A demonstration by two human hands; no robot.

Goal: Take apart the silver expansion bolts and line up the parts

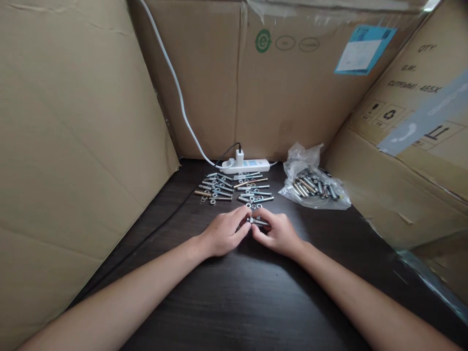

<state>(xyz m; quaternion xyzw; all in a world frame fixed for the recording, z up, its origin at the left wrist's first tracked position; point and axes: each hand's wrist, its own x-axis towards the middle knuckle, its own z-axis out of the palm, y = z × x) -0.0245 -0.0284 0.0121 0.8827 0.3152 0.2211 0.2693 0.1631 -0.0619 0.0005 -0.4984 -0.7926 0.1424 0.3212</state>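
Observation:
Between my two hands, just above or on the dark table, is a metal bolt [260,222] with what looks like a nut near its left end. My left hand [225,231] closes its thumb and forefinger around that left end. From the other side, my right hand [278,233] curls its thumb and forefinger about the bolt's shank; its other fingers are tucked out of sight. Right beyond my fingertips lie several loose washers [253,206]. Farther back, more bolts with nuts and washers are laid out in a left group [218,186] and a right group [255,187].
A white power strip [256,166] with a plugged-in adapter [239,158] sits at the back. A black cable [161,225] crosses the table at left. At right rests a clear plastic bag [298,163] of metal bolts or sleeves. Cardboard [204,73] walls three sides.

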